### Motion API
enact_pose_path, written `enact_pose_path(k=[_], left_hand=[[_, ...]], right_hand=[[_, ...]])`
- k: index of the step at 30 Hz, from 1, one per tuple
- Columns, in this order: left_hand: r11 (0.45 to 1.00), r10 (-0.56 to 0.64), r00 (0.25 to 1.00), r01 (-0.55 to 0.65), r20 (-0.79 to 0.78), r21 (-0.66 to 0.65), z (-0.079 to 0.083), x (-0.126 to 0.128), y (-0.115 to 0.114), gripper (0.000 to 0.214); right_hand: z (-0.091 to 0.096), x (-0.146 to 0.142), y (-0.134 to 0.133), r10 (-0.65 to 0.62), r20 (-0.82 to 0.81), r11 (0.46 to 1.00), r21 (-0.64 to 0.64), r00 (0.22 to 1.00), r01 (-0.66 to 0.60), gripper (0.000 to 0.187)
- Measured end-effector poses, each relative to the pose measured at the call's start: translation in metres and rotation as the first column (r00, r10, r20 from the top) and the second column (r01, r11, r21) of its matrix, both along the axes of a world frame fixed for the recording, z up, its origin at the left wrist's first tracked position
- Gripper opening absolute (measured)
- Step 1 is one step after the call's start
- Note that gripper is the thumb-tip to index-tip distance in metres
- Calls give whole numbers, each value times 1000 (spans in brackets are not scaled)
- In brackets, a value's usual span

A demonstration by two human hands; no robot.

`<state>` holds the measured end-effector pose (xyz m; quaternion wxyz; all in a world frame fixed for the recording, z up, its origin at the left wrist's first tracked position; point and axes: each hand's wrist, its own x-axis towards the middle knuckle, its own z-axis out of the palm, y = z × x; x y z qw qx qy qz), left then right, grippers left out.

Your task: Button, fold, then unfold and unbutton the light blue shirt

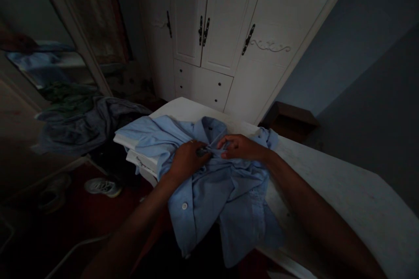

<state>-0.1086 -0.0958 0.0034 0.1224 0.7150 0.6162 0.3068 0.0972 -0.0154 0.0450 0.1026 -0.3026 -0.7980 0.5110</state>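
Observation:
A light blue button-up shirt (209, 196) is spread over a white tabletop, its collar toward the far side and its lower front hanging over the near edge. My left hand (189, 157) pinches the cloth of the front just below the collar. Close beside it, my right hand (240, 147) has its fingers curled on the same part of the shirt, near the opening. Whether a button lies between the fingers is too dark and small to tell. One sleeve drapes to the left, and the other lies bunched beyond my right wrist.
The white table (340, 178) stretches off to the right. Behind it stands a white wardrobe (225, 22) with dark handles. Grey and green clothes (81, 122) are heaped at the left, below a mirror (42, 22). A sneaker (102, 186) lies on the red floor. A brown wooden box (290, 117) sits beyond the table.

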Motion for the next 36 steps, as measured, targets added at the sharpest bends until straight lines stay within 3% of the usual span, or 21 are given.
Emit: enact_pose_path(k=[2,4,7,9,10,13,17,23,26,33,36], left_hand=[[1000,17,998,-18,-59,-11,1,1,0,26],[1000,25,997,-26,-75,-10,1,1,-1,24],[1000,23,998,-23,-57,0,1,0,0,21],[1000,15,998,-13,-62,22,0,-2,0,20],[999,7,997,-4,-73,42,-1,-3,0,20],[991,-20,992,36,-123,129,-4,-4,-1,21],[976,-53,993,73,-101,205,-6,-5,0,18],[982,-141,990,142,-18,126,-5,-5,4,19],[982,-171,985,172,-21,83,-4,-5,5,24],[970,-243,965,239,96,53,-3,-9,8,30],[963,-271,959,270,78,26,-2,-9,8,33]], right_hand=[[7,3,-4,18,142,992,123,990,-36,49],[14,-1,-15,-18,250,946,318,968,-64,51],[21,-18,-37,-130,337,760,637,933,-124,43],[21,-31,-49,-233,367,624,767,900,-151,37],[19,-37,-53,-288,381,586,796,879,-153,37],[14,-45,-55,-411,403,599,796,818,-91,40],[10,-43,-50,-413,407,628,775,814,-68,29],[4,-47,-53,-410,477,508,827,777,-239,29],[-2,-50,-51,-391,447,479,845,804,-237,26],[-15,-44,-37,-399,367,547,831,840,-103,27],[-21,-45,-36,-431,326,534,844,841,-53,25]])
